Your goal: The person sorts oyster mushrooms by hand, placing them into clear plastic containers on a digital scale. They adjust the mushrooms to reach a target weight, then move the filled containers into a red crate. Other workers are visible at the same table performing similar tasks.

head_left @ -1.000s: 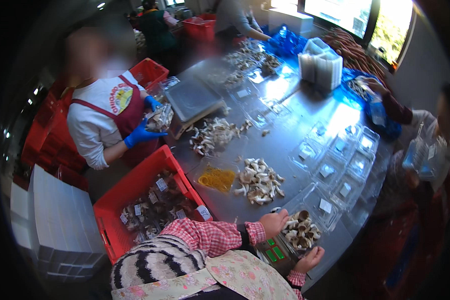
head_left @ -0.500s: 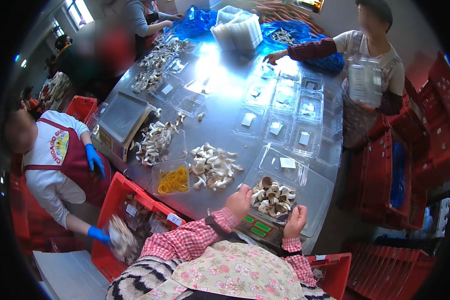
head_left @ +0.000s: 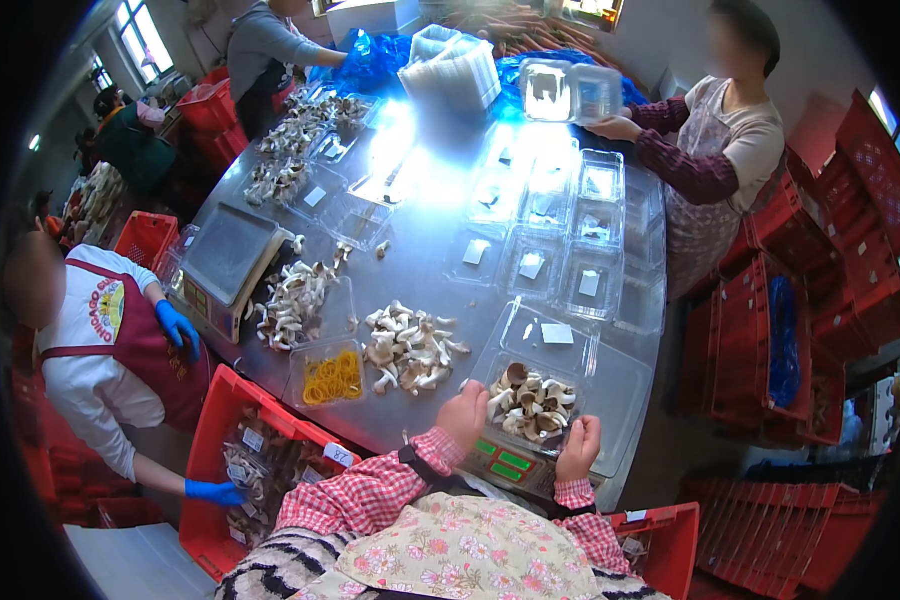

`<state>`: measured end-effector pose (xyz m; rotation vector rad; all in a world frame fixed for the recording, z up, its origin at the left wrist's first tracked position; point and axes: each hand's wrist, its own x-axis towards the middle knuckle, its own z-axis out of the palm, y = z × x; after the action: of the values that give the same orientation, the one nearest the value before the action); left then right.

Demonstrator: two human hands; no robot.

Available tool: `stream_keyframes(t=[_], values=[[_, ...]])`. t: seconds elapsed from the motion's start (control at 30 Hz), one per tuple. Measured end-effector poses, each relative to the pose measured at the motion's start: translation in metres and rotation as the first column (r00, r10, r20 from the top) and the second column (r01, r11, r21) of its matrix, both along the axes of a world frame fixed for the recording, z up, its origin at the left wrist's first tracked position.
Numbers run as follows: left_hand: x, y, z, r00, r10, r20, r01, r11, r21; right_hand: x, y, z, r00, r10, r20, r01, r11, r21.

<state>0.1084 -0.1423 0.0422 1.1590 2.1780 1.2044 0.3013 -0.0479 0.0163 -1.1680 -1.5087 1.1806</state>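
Observation:
A clear plastic box of brown-capped mushrooms (head_left: 533,402) rests on a scale with green displays (head_left: 510,465) at the table's near edge. Its lid (head_left: 557,320) is folded back, with a white slip on it. My left hand (head_left: 464,418) is at the box's left side, fingers closed; whatever may be between them is too small to name. At the right front corner my right hand (head_left: 578,450) is also closed, fingertips pinched together by the box's rim. Left of the box lies a loose mushroom pile (head_left: 413,348), beside a tub of yellow rubber bands (head_left: 334,378).
Rows of open clear boxes (head_left: 530,262) cover the table's right side. A second scale (head_left: 232,255) and more mushrooms (head_left: 295,300) are at left. A blue-gloved co-worker's hand (head_left: 217,492) is in a red crate (head_left: 205,525). Another person (head_left: 725,150) stands at the far right.
My hands stay by the box, both closed. The left co-worker's pack has gone down into the crate. The person at right has drawn back from the table and holds an open clear box.

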Motion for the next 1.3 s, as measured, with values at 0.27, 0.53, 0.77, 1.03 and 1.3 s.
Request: stream_keyframes(t=[0.27, 0.53, 0.77, 1.03, 1.3], values=[[0.001, 0.000, 0.001, 1.000, 0.014, 0.010, -0.014, 1.000, -0.001, 0.000, 0.001, -0.005, 1.000, 0.011, -0.025, -0.011, 1.000, -0.015], [0.000, 0.000, 0.000, 1.000, 0.009, 0.020, -0.009, 1.000, -0.027, -0.001, -0.002, 0.011, 0.999, 0.017, -0.044, -0.020, 0.998, -0.068], [0.000, -0.001, 0.001, 1.000, -0.001, 0.028, 0.002, 1.000, -0.031, -0.002, -0.002, 0.012, 0.999, 0.012, -0.047, -0.016, 0.997, -0.079], [0.002, 0.000, 0.001, 1.000, 0.006, -0.002, -0.006, 1.000, -0.026, 0.002, -0.001, 0.001, 0.999, 0.002, -0.054, -0.008, 0.994, -0.105], [0.001, -0.001, 0.000, 1.000, 0.008, 0.007, -0.008, 1.000, -0.029, 0.003, -0.001, -0.001, 1.000, 0.000, -0.024, -0.002, 0.997, -0.072]])
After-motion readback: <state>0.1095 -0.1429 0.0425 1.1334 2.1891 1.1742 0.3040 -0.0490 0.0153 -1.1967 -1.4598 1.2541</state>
